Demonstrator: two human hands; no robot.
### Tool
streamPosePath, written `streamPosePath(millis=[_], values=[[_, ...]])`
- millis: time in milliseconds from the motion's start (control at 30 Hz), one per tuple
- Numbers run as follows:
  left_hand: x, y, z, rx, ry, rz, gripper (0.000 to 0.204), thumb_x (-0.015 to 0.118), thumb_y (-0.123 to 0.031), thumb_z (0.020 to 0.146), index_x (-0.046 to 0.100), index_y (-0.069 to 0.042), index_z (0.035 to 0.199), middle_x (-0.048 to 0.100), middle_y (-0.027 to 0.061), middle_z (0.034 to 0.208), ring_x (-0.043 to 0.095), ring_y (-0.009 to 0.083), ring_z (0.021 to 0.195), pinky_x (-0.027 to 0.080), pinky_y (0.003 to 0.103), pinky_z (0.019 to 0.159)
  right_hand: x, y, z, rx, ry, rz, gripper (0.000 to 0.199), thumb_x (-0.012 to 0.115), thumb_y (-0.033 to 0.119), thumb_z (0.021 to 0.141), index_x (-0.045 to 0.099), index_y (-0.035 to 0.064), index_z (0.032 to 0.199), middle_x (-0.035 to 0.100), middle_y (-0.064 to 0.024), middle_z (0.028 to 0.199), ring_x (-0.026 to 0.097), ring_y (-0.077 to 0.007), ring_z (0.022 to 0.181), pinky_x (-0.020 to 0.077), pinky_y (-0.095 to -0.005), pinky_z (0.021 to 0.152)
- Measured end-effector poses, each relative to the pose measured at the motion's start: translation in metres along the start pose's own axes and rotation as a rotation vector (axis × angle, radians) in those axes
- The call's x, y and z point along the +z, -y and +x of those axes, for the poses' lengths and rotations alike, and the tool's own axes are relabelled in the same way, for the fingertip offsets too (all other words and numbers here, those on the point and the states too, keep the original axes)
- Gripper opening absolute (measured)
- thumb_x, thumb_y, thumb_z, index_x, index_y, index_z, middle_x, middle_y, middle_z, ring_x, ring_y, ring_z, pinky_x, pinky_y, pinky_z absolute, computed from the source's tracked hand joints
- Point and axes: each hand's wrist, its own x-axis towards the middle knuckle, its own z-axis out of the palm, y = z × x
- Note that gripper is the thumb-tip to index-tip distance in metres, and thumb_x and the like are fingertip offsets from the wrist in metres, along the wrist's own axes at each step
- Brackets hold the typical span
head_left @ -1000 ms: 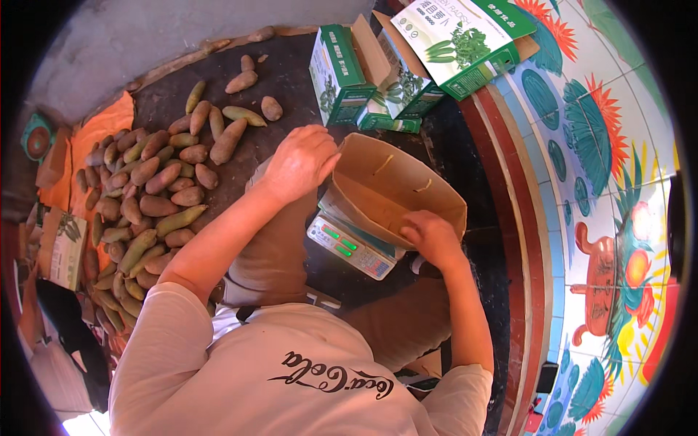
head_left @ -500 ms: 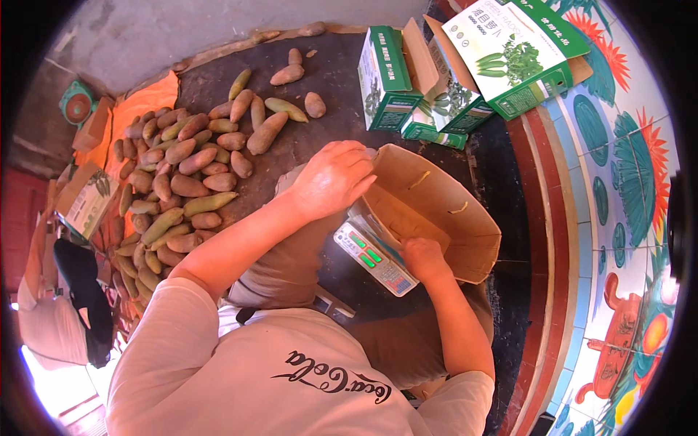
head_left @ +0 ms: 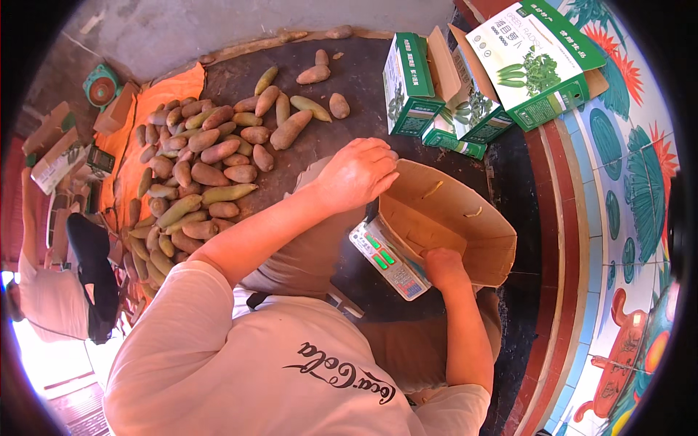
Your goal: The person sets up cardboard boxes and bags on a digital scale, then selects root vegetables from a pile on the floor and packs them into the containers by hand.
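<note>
An open cardboard box (head_left: 488,243), brown inside with yellow cord handles, sits at the digital scale (head_left: 390,261), whose display glows green. My left hand (head_left: 361,169) is closed at the box's left corner, fingers curled over its edge. The near edge is in the grip of my right hand (head_left: 443,267), with its fingertips hidden inside. No vegetables show in the visible part of the box. To the left lies a heap of long radishes (head_left: 211,174), some reddish-brown and some green.
Green-and-white printed cartons (head_left: 534,73) stand at the far right by a tiled, painted wall (head_left: 611,189). An orange cloth (head_left: 163,93) lies beside the heap, near a green round-faced scale (head_left: 102,89). At the left, another person (head_left: 54,298) reaches toward cartons (head_left: 58,160).
The whole view has shifted, so things appear farther right. Both my hands stay at the box. At the left, the other person's arm and a carton have changed position.
</note>
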Motion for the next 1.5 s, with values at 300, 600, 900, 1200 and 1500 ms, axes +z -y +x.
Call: streamPosePath(millis=[300, 600, 900, 1200, 1500], values=[[-0.013, -0.012, 0.013, -0.058, -0.103, -0.143, 0.016, 0.069, -0.008, 0.072, 0.062, -0.003, 0.086, 0.064, 0.0109, 0.095, 0.059, 0.0306, 0.098, 0.047, 0.039, 0.084, -0.010, 0.017, 0.004, 0.007, -0.005, 0.081, 0.030, 0.065, 0.031, 0.079, 0.064, 0.0041, 0.093, 0.066, -0.0156, 0.089, 0.063, -0.0306, 0.090, 0.0496, -0.0412, 0.077], [-0.027, 0.017, -0.002, -0.179, -0.223, -0.223, 0.014, 0.064, -0.006, 0.076, 0.063, -0.002, 0.089, 0.065, 0.0117, 0.097, 0.060, 0.0304, 0.098, 0.046, 0.040, 0.087, -0.006, 0.021, 0.016, -0.049, 0.003, 0.064, 0.025, 0.064, 0.026, 0.080, 0.063, 0.0049, 0.092, 0.065, -0.0158, 0.086, 0.064, -0.0304, 0.087, 0.0500, -0.0411, 0.074], [-0.018, 0.119, -0.150, -0.544, -0.123, 0.110, 0.013, 0.063, -0.007, 0.076, 0.063, -0.004, 0.088, 0.063, 0.0151, 0.087, 0.059, 0.0342, 0.087, 0.048, 0.040, 0.077, -0.011, 0.026, 0.009, -0.084, 0.005, 0.128, 0.025, 0.065, 0.020, 0.078, 0.063, 0.0054, 0.099, 0.064, -0.0147, 0.092, 0.062, -0.0305, 0.089, 0.0492, -0.0408, 0.076], [0.014, 0.130, -0.361, -1.237, 0.858, 0.268, 0.028, 0.055, -0.027, 0.083, 0.064, -0.010, 0.103, 0.062, 0.0164, 0.108, 0.058, 0.0326, 0.103, 0.046, 0.042, 0.088, -0.017, 0.029, 0.010, -0.095, 0.016, 0.190, 0.024, 0.065, 0.019, 0.078, 0.062, 0.0049, 0.097, 0.063, -0.0146, 0.090, 0.062, -0.0317, 0.088, 0.0490, -0.0417, 0.075], [-0.010, 0.087, -0.407, -1.409, 1.322, 0.219, 0.043, 0.057, -0.034, 0.081, 0.058, -0.014, 0.120, 0.058, 0.0129, 0.120, 0.054, 0.0307, 0.114, 0.045, 0.041, 0.093, -0.022, 0.032, 0.013, -0.075, 0.033, 0.258, 0.030, 0.065, 0.023, 0.079, 0.063, 0.0080, 0.105, 0.063, -0.0142, 0.091, 0.061, -0.0320, 0.088, 0.0480, -0.0416, 0.076]])
